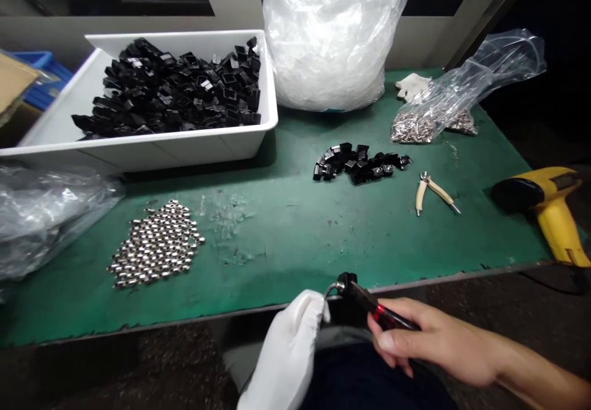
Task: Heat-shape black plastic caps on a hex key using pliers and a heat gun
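My left hand [295, 342], in a white glove, is closed on a thin grey cable [330, 288] at the table's front edge. The cable runs to a small metal fitting [340, 286] at a black plastic housing [347, 278]. My bare right hand [415, 339] grips pliers [388, 316] with black and red handles. Their dark jaws reach the housing; I cannot tell whether they are clamped on it. Farther back lies a small pile of similar black housings [355, 165]. On the left, many small metal sleeves [157, 244] form a patch on the green table [286, 225].
A white bin [194, 145] of black housings stands at back left, beside a large clear bag [332, 40]. Cream-handled nippers [434, 191] and a yellow heat gun [554, 207] lie on the right. Behind them is a bag of metal parts [415, 124]. Plastic film [46, 219] lies left.
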A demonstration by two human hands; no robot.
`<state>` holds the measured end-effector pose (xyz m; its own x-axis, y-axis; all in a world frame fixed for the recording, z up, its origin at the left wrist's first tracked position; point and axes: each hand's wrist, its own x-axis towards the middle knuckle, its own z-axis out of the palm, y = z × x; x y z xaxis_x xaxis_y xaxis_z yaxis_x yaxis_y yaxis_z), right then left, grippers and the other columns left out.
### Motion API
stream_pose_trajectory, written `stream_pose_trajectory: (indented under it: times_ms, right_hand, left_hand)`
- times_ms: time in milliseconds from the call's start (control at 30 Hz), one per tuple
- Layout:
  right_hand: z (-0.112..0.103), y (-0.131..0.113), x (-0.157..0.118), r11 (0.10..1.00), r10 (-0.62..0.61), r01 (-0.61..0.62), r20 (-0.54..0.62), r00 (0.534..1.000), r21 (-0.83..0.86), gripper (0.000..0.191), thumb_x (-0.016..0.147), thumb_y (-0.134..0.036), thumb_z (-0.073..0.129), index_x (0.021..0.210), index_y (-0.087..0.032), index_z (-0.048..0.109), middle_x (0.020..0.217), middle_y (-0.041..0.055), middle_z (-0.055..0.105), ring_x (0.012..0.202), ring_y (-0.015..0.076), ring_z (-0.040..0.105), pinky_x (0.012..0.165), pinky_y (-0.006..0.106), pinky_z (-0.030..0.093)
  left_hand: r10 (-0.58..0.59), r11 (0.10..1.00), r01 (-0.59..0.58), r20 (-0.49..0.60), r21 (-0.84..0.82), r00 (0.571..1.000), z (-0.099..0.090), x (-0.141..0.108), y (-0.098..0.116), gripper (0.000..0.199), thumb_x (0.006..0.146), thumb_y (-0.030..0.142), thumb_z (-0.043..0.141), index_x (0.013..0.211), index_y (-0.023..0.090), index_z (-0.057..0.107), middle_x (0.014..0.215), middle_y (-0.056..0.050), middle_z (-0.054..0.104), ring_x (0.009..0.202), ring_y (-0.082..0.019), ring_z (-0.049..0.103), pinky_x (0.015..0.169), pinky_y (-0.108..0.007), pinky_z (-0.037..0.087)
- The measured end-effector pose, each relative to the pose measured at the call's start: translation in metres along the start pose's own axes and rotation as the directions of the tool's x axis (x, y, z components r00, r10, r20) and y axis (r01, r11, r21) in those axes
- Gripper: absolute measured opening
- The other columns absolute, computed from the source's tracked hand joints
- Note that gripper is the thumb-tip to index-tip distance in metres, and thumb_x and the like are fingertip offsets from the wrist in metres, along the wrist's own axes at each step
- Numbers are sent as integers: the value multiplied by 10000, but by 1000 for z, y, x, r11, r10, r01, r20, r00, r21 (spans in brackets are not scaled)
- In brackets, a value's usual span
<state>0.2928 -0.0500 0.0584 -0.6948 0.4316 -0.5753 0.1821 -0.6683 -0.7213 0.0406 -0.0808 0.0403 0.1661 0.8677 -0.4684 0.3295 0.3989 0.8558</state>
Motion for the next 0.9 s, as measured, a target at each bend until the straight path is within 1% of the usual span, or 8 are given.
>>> stream_pose_trajectory:
  times_ms: [67, 200, 333, 467, 533, 633, 767, 900]
  right_hand:
    - [4, 8, -1, 999, -22, 22, -10, 1000, 40, 255, 969, -395, 627, 934, -155, 550, 810, 24, 567, 723, 150, 519, 670, 276, 471]
    - [13, 30, -2, 972, -54, 54, -2, 999, 227, 191, 907, -317, 621, 888, -147, 536, 761, 18, 526, 696, 153, 496, 655, 289, 440]
    - [25, 46, -2, 940, -45, 61, -56, 997, 337, 170, 812, -250, 609, 926, -144, 541, 754, 13, 515, 677, 151, 477, 647, 295, 415]
    - [36, 50, -5, 900, -27, 58, -77, 997, 432, 183, 757, -254, 636, 872, -162, 527, 734, 12, 510, 661, 150, 456, 644, 302, 383]
    - [42, 51, -7, 882, -21, 66, -102, 995, 467, 199, 760, -268, 651, 876, -165, 527, 747, 16, 514, 682, 154, 451, 661, 307, 372]
    - [48, 54, -7, 851, -33, 90, -119, 992, 517, 211, 756, -271, 658, 888, -166, 532, 759, 20, 516, 694, 156, 442, 667, 307, 354]
    - [51, 58, -3, 833, -49, 106, -118, 992, 544, 216, 753, -269, 663, 892, -168, 530, 763, 17, 514, 694, 151, 430, 681, 310, 356]
    - [52, 56, 3, 823, -74, 131, -125, 989, 552, 207, 761, -259, 657, 904, -172, 535, 766, 15, 509, 689, 151, 432, 676, 310, 370]
  left_hand:
    - [2, 1000, -2, -38, 16, 999, 8, -4, 3, 384, 1050, 463, 324, 797, 235, 502, 761, 19, 541, 725, -158, 506, 710, -273, 409]
    - [28, 999, -24, -95, 44, 995, 20, -14, 5, 403, 1050, 460, 306, 793, 239, 524, 732, 16, 572, 679, -157, 531, 666, -279, 413]
    - [-33, 993, 48, -147, 106, 989, 30, -25, 0, 430, 1041, 479, 293, 851, 240, 596, 728, -11, 624, 681, -180, 586, 677, -300, 448]
    - [-77, 989, 96, -161, 115, 984, 37, -31, 0, 447, 1035, 484, 294, 856, 236, 620, 751, -32, 667, 717, -193, 646, 708, -311, 475]
    - [-90, 991, 104, -165, 81, 982, 41, -31, 4, 451, 1037, 478, 292, 813, 236, 599, 715, -19, 650, 669, -178, 630, 668, -300, 466]
    - [-99, 992, 116, -231, 59, 968, 46, -31, 12, 441, 1036, 460, 314, 758, 233, 569, 684, -8, 626, 631, -164, 599, 606, -284, 437]
    - [-44, 995, 69, -305, 71, 951, 52, -29, 16, 418, 1035, 406, 337, 726, 228, 556, 638, 11, 604, 584, -151, 575, 578, -269, 433]
    - [10, 997, 16, -352, 71, 936, 55, -25, 11, 387, 1024, 372, 370, 709, 231, 545, 613, 15, 599, 551, -153, 575, 558, -263, 450]
